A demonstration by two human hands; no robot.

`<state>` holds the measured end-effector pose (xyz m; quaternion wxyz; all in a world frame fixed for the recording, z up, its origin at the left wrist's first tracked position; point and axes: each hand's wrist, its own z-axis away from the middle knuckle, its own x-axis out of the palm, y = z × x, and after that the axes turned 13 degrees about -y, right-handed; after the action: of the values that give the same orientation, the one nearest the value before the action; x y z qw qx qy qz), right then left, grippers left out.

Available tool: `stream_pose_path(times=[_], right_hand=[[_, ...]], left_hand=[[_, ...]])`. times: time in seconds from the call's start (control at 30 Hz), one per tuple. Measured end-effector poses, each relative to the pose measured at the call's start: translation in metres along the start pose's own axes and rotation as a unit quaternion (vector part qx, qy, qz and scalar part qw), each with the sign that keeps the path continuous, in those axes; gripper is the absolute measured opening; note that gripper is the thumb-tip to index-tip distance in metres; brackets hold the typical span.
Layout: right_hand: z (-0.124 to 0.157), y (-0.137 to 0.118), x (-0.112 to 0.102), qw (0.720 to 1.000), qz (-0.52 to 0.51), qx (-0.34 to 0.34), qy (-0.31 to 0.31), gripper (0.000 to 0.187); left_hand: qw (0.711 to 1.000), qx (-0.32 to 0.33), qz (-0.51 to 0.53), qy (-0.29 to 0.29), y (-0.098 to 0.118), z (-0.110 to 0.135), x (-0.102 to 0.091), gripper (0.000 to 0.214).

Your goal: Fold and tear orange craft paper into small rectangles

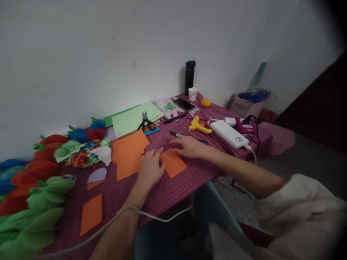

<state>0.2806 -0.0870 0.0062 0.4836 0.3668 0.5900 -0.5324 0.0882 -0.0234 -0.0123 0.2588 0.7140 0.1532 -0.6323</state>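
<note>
Orange paper piece (175, 164): one, flat on the red checked tablecloth (187, 183), near middle, between the hands. Left hand (152, 168): fingers curled at the piece's left edge, beside larger orange sheets (127, 157). Right hand (188, 146): fingers bent by its far right edge. Whether either hand pinches the paper or merely rests there, cannot tell. Risks, as judged: slim dark tool (173, 133), possibly a cutter, just beyond the right hand, where a careless reach could meet its tip; white cable (173, 219), slung across the left forearm (135, 196), which a pull of that arm could snag, jogging the paper. Containers: paper cup (192, 94), white, far right, interior not visible; black bottle (189, 78), just behind, lidded, contents hidden; pale pink bin (245, 106), beyond the table at right, holding blue plastic (254, 96).
</note>
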Motion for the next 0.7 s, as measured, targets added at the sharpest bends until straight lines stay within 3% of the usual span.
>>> stream_pose_path(times=[0.07, 0.17, 0.37, 0.47, 0.57, 0.7], right_hand=[[-0.01, -0.006, 0.005, 0.998, -0.018, -0.047, -0.04, 0.045], [-0.028, -0.004, 0.01, 0.994, -0.014, -0.06, -0.085, 0.055], [-0.051, 0.003, 0.007, 0.982, -0.064, -0.043, -0.175, 0.038], [-0.052, 0.003, 0.005, 0.976, -0.069, -0.042, -0.203, 0.021], [-0.053, 0.005, 0.0, 0.977, -0.094, -0.03, -0.191, 0.024], [-0.062, 0.013, -0.008, 0.981, -0.139, 0.002, -0.134, 0.033]], left_hand=[[1.0, 0.012, -0.007, -0.026, 0.004, 0.004, 0.001, 0.043], [0.999, 0.002, -0.012, -0.048, 0.007, 0.008, 0.001, 0.051], [0.998, -0.031, -0.007, -0.06, 0.006, 0.009, 0.003, 0.062], [0.999, -0.03, 0.007, -0.045, 0.005, 0.009, 0.003, 0.067], [0.998, -0.041, 0.037, -0.015, 0.003, 0.007, 0.0, 0.068], [0.983, -0.089, 0.131, 0.093, -0.004, 0.001, -0.008, 0.059]])
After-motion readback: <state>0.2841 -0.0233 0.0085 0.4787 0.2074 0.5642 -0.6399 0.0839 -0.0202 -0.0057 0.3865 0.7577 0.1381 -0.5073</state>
